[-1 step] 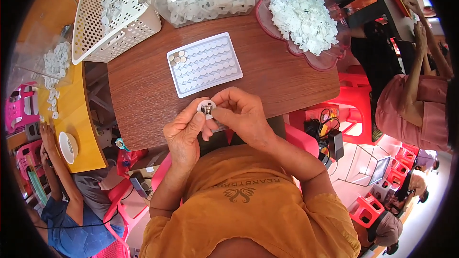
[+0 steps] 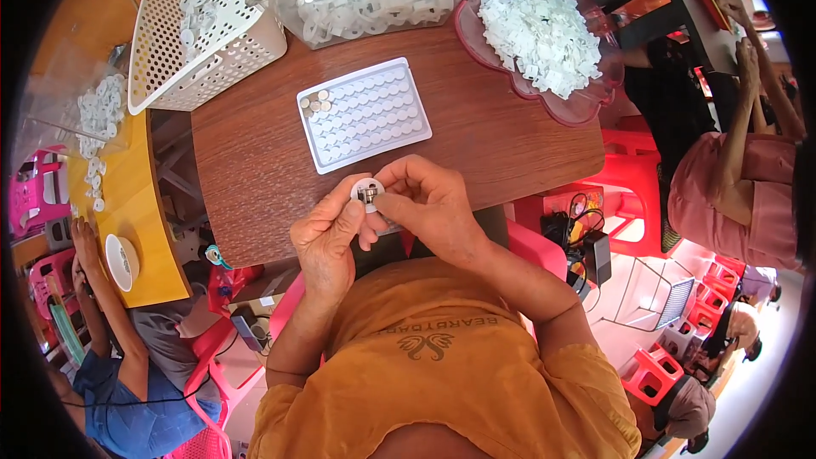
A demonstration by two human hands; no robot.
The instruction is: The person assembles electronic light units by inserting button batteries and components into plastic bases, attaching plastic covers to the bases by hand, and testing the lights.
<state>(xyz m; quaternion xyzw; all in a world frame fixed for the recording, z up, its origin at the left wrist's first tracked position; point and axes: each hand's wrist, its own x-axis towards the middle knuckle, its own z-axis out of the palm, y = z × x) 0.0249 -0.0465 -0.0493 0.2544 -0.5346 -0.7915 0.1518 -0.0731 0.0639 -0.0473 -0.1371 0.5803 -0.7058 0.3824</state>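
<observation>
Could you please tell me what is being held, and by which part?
A round white piece, held at its rim by the left hand and right hand.

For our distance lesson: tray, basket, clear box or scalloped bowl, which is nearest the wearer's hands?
The shallow white tray; the white basket, big clear box and scalloped bowl are farther.

Tray (image 2: pixel 374 152) on table (image 2: pixel 246 183), beyond held part (image 2: pixel 367 193); basket (image 2: pixel 228 68) farther left, bowl (image 2: pixel 565 110) farther right, bin (image 2: pixel 374 31) between

Red plastic stools (image 2: pixel 648 195) stand on the pale floor (image 2: pixel 619 347).
</observation>
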